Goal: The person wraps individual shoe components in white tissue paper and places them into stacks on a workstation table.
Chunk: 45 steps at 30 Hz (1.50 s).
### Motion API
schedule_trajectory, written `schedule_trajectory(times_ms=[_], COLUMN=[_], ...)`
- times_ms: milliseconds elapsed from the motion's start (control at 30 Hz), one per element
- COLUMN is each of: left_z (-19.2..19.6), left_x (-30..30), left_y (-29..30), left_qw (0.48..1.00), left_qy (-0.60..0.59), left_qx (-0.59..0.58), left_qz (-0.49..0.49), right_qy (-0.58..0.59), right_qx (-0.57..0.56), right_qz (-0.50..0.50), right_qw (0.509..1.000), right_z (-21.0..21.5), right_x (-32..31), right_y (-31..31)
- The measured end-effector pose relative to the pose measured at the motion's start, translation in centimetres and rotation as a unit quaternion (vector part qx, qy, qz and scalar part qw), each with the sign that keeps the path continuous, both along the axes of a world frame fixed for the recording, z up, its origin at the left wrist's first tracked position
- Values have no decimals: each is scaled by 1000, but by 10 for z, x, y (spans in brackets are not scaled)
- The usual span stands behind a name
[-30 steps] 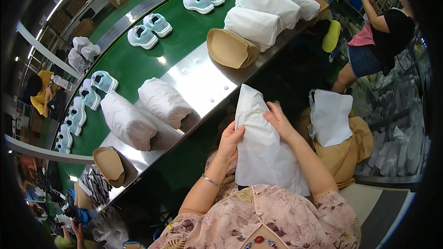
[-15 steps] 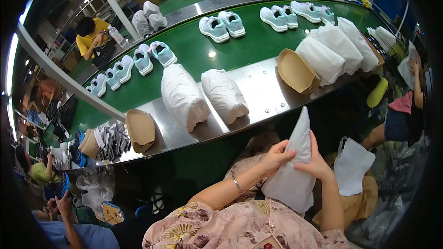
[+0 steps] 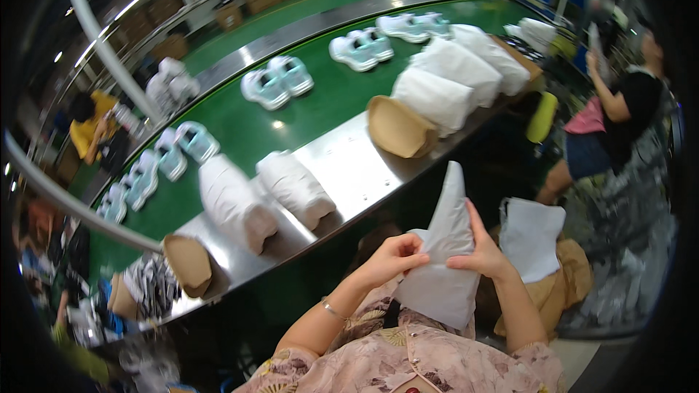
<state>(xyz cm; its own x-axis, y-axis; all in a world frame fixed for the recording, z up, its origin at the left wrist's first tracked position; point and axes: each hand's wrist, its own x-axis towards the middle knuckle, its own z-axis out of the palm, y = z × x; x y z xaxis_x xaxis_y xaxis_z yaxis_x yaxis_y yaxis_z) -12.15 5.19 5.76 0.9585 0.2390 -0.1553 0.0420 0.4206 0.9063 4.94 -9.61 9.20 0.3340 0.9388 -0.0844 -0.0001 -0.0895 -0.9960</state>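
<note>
In front of my lap I hold a white paper wrap (image 3: 444,287), folded into a point at its top; whatever lies inside is hidden. My left hand (image 3: 393,258) is closed, its thumb and fingers pinching the paper's left edge. On the other side, my right hand (image 3: 486,251) grips the wrap, thumb across the front and fingers behind. Two bulky paper-wrapped bundles (image 3: 237,204) lie side by side on the steel ledge (image 3: 349,164) ahead. To the right of my right hand, a stack of flat white paper sheets (image 3: 533,236) rests on brown paper (image 3: 553,291).
Pale blue and white sneakers (image 3: 277,84) stand in pairs along the green belt (image 3: 328,87). Brown cardboard inserts (image 3: 400,127) are stacked beside more white bundles (image 3: 473,65). A grey post (image 3: 80,211) rises at left. A co-worker (image 3: 611,109) sits at right, another (image 3: 91,127) across the belt.
The view has swung right, so the bench things now sit further left and more tilted. My left hand has slid down the wrap's edge; both hands still hold the paper.
</note>
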Motion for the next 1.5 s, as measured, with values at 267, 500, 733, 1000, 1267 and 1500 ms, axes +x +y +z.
schedule_trajectory(times_ms=[267, 500, 733, 1000, 1267, 1500], left_z=[18, 11, 25, 11, -6, -9], left_x=[22, 26, 33, 63, 60, 44], left_y=[-19, -24, -42, -34, -24, -21], left_qw=[990, 944, 832, 961, 961, 976], left_qy=[-54, -35, -42, -149, -119, -123], left_qx=[97, 266, 436, 68, -126, -125], left_qz=[87, 193, 341, 221, 213, 132], right_qy=[-134, -145, -325, -418, 40, 257], right_qx=[-1, 22, -43, 61, 126, 130], right_qz=[-53, -109, -227, -185, -190, -190], right_qw=[990, 983, 917, 887, 973, 939], right_z=[16, 17, 25, 18, -27, -34], right_x=[7, -7, -5, -31, 4, -9], right_y=[-12, -12, 0, 17, 20, 22])
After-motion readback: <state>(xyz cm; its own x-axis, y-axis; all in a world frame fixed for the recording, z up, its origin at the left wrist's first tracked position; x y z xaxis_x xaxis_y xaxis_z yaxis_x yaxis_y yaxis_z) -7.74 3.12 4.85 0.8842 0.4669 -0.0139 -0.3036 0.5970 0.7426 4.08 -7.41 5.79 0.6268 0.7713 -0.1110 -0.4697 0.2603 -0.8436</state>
